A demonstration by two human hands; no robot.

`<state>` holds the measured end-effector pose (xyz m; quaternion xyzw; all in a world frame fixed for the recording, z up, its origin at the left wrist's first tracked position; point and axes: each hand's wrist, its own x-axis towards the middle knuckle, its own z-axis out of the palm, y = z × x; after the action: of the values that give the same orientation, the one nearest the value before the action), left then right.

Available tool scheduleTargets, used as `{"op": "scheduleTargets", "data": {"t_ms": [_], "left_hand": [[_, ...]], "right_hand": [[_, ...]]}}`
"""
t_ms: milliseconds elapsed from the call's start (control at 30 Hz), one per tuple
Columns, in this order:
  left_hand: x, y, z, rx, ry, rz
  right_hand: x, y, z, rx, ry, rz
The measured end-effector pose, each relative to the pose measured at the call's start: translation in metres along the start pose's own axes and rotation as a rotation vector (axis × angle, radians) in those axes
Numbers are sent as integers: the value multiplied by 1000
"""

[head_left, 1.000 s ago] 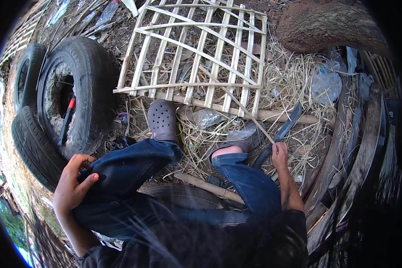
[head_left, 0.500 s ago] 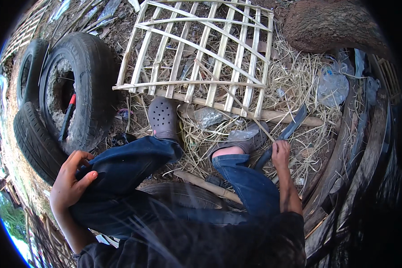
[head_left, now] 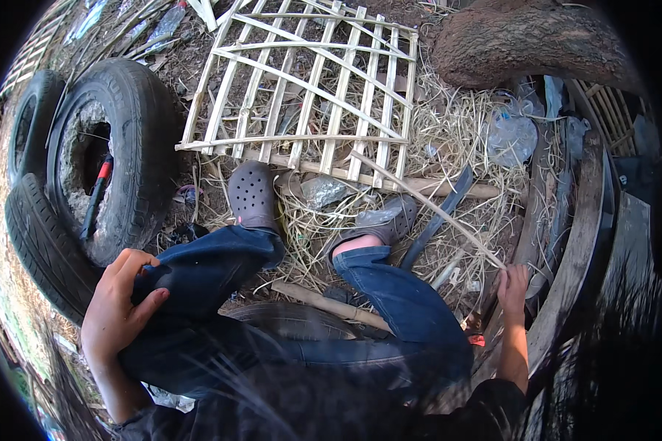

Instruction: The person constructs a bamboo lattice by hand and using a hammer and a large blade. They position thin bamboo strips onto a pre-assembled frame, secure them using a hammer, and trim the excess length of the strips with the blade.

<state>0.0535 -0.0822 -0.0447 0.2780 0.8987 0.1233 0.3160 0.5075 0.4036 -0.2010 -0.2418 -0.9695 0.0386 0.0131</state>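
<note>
My right hand (head_left: 513, 290) pinches the near end of a thin bamboo strip (head_left: 467, 237). The strip slants up and to the left, its far tip close to a lattice of split bamboo slats (head_left: 294, 138) on the ground. Under the strip lies a machete (head_left: 421, 241) with a dark blade, touched by neither hand. My left hand (head_left: 121, 305) rests on my left knee, holding nothing, thumb and fingers apart. Just beyond my feet, a bamboo pole (head_left: 463, 189) lies along the lattice's near edge.
Old tyres (head_left: 143, 147) stand at the left; a red-and-black tool (head_left: 98, 197) leans inside one. A thick log (head_left: 529, 44) lies far right, near a clear plastic bag (head_left: 513, 140). Timber (head_left: 585, 213) borders the right side. Bamboo shavings (head_left: 449, 125) litter the ground.
My right hand has moved right and nearer to me, drawing the bamboo strip away from the lattice and across the machete. My left hand stays on the knee. The view has shifted slightly.
</note>
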Motion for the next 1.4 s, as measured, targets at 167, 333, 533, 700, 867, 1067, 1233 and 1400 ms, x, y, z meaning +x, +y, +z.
{"op": "scheduleTargets", "data": {"t_ms": [167, 333, 533, 700, 867, 1067, 1233, 1400], "left_hand": [[-18, 10, 5, 184, -104, 115], [-13, 8, 9, -178, 11, 532], [14, 37, 46, -1349, 5, 402], [18, 39, 34, -1275, -118, 287], [19, 44, 28, -1244, -226, 376], [17, 50, 37, -1240, -315, 360], [19, 50, 41, -1177, -330, 335], [12, 50, 37, -1123, -322, 305]], "right_hand": [[44, -134, -12, 320, 145, -17], [81, -295, -16, 971, -35, -20], [86, -452, -17, 1592, -599, 87], [97, -431, -19, 1420, -463, 27], [99, -223, 129, 697, -34, 592], [14, -136, 211, 472, -717, 1222], [26, -151, 203, 341, -707, 1132], [35, -157, 197, 328, -605, 1104]]}}
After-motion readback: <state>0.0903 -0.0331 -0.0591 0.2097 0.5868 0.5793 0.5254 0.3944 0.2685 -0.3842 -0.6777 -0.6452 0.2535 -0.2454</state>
